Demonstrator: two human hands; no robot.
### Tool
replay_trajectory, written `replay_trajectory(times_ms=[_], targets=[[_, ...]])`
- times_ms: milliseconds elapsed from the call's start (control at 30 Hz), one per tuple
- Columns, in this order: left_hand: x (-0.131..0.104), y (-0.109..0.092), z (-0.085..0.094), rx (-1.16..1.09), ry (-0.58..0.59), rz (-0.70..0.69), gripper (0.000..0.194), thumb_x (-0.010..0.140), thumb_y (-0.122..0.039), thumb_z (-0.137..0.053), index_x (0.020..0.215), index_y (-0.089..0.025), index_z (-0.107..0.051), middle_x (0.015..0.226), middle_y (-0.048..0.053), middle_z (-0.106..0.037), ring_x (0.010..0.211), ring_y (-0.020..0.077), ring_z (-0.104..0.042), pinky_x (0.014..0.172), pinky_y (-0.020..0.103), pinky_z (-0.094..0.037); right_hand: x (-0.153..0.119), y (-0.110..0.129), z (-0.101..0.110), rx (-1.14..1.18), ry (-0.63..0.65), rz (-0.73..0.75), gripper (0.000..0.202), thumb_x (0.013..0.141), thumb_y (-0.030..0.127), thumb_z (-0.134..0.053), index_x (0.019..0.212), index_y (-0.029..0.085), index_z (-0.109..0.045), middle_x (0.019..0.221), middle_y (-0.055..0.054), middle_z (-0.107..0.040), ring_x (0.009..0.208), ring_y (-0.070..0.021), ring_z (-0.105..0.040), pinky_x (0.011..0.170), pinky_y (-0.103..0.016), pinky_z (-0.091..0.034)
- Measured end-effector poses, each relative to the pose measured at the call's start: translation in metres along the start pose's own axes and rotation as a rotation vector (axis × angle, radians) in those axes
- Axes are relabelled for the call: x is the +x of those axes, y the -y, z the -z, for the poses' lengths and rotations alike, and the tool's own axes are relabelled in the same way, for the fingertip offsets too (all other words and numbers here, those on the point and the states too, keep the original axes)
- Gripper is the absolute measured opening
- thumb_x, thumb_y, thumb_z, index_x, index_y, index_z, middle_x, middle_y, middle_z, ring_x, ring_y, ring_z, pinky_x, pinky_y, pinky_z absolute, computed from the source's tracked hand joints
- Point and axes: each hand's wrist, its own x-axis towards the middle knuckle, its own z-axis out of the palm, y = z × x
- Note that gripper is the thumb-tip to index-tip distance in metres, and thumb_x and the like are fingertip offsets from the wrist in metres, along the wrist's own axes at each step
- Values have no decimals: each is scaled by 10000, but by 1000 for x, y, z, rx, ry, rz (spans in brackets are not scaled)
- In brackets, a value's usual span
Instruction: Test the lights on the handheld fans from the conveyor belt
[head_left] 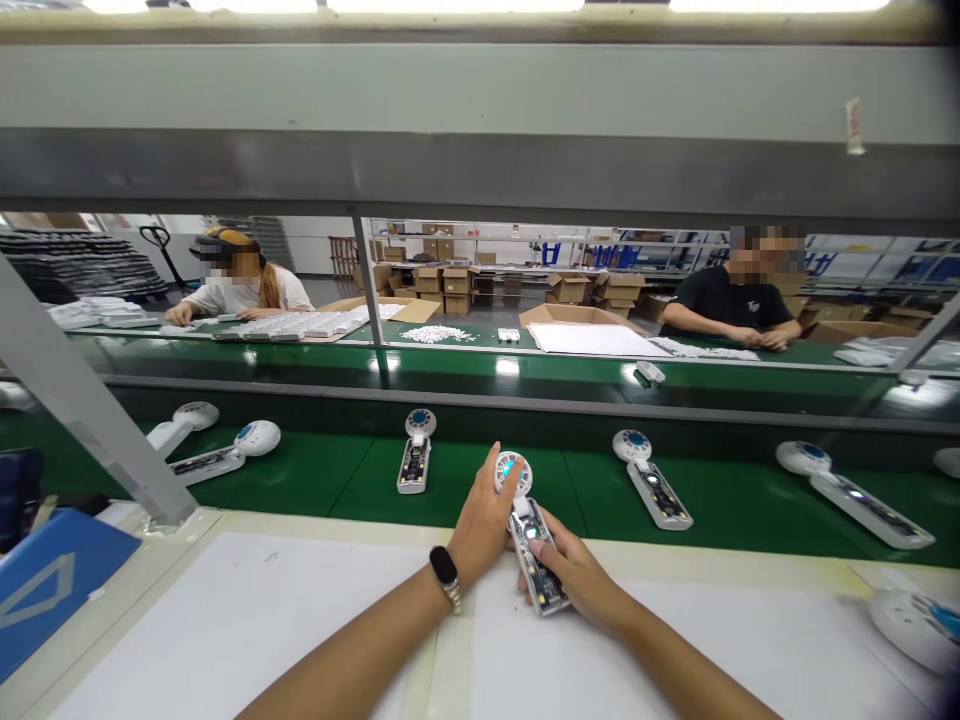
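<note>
Directly before me, a white device (529, 535) lay gripped in both hands above the desk's (300, 523) far edge. Its long axis slanted from the round head (504, 468), far and left over the green belt (367, 475), to the handle end, near and right. My left hand (480, 520), nearer the head, held it between the fingers; my right hand (589, 580) closed round the handle, thumb on the exposed circuit board. Belt stretched either side, to one similar unit (413, 465) on the left and another (660, 495) on the right; white paper (247, 610) spread nearer me.
</note>
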Motion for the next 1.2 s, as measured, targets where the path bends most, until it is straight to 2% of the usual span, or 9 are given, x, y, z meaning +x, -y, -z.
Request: replay_trajectory(times_ms=[167, 333, 500, 733, 1000, 1200], targets=[[0, 0, 0, -24, 3, 30, 692, 777, -71, -483, 1382, -252, -199, 1476, 94, -58, 1292, 292, -249, 986, 451, -352, 0, 2, 0, -3, -3, 5, 610, 819, 423, -544, 1321, 261, -236, 956, -68, -609, 617, -172, -636, 548, -329, -502], [-1, 0, 0, -49, 33, 80, 761, 712, -28, -525, 1375, -244, -221, 1475, 98, -82, 1275, 301, -285, 964, 453, -377, -1, 10, 5, 10, 123, 16, 519, 792, 352, -600, 1241, 243, -363, 1038, -78, -586, 699, -189, -652, 604, -337, -510], [0, 1, -2, -40, 34, 74, 734, 726, -17, -492, 1375, -235, -226, 1477, 97, -69, 1268, 291, -296, 966, 442, -375, -2, 13, 7, 24, 177, 38, 494, 790, 335, -609, 1219, 240, -385, 1079, -89, -568, 723, -189, -653, 643, -352, -515], [0, 2, -3, -14, 49, 84, 776, 689, -6, -507, 1374, -231, -221, 1471, 97, -108, 1278, 297, -270, 974, 450, -362, 0, 13, 7, 57, 161, 9, 523, 774, 327, -628, 1228, 248, -382, 1079, -93, -564, 752, -202, -653, 671, -378, -518], [0, 2, -1, 15, 71, 86, 796, 705, 3, -454, 1386, -269, -144, 1473, 97, -54, 1262, 295, -296, 935, 446, -405, -1, 13, 5, 54, 136, 4, 535, 756, 345, -641, 1225, 256, -398, 1059, -79, -574, 787, -215, -652, 680, -383, -516], [0, 1, -1, -9, 45, 78, 760, 716, -1, -462, 1378, -255, -188, 1472, 109, -71, 1279, 295, -280, 951, 443, -389, -1, 14, 5, 56, 152, 24, 518, 765, 334, -634, 1221, 250, -403, 1044, -75, -574, 788, -215, -650, 679, -386, -518]])
